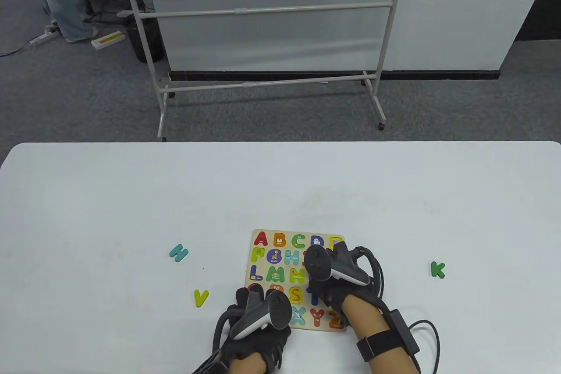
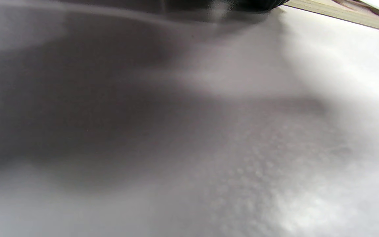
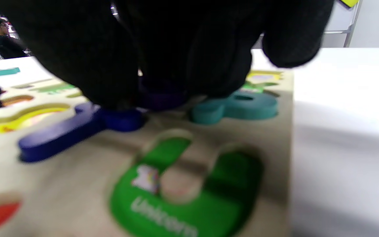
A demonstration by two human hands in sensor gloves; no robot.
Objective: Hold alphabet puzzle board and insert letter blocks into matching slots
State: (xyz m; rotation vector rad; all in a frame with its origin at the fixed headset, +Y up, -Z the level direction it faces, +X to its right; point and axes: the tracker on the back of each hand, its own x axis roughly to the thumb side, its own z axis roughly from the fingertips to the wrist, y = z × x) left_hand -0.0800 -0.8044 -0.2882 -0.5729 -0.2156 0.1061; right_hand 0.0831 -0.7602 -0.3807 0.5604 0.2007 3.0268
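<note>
The wooden alphabet puzzle board lies on the white table near the front, with most letters seated in it. My left hand rests on its near left corner and holds it down. My right hand is over the board's right side. In the right wrist view its fingers press a dark purple letter block down onto the board, between a blue block and a teal block. An empty green U slot lies just in front. The left wrist view shows only blurred table and the board's edge.
Three loose letters lie on the table: a teal H and a yellow V left of the board, and a green K to the right. A whiteboard stand stands beyond the table's far edge.
</note>
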